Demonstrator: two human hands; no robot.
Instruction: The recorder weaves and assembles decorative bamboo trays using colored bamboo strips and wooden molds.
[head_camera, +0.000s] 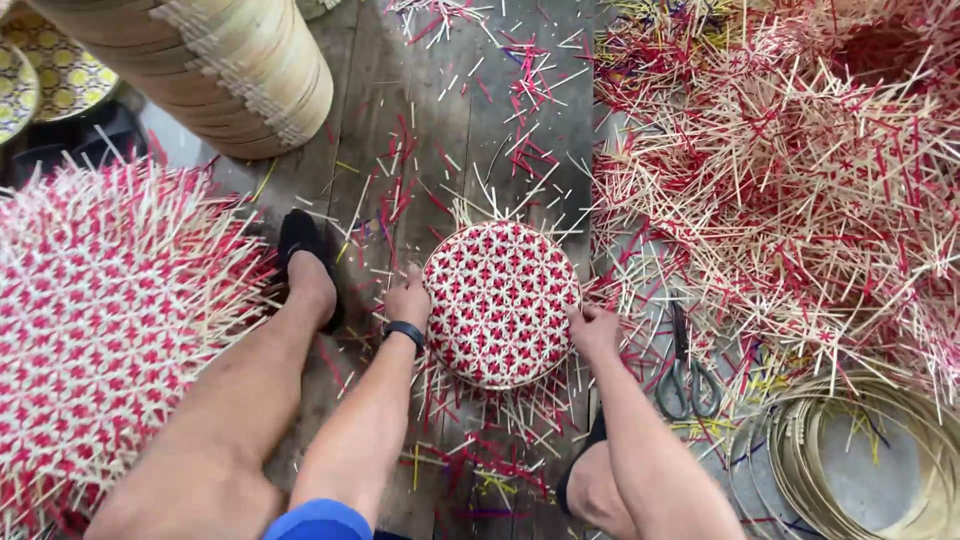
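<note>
Knees flank woven disc (500, 303); scissors (685, 372) beside.

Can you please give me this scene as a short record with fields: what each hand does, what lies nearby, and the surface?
left hand: the left hand presses on the left edge of the round woven mat
right hand: the right hand grips the mat's lower right edge
mat: red and pale strips, loose ends sticking out around the rim
nearby right: scissors, pile of cut strips, coiled hoops
nearby left: large woven sheet, stack of round frames
surface: wooden floor littered with strip offcuts
</note>
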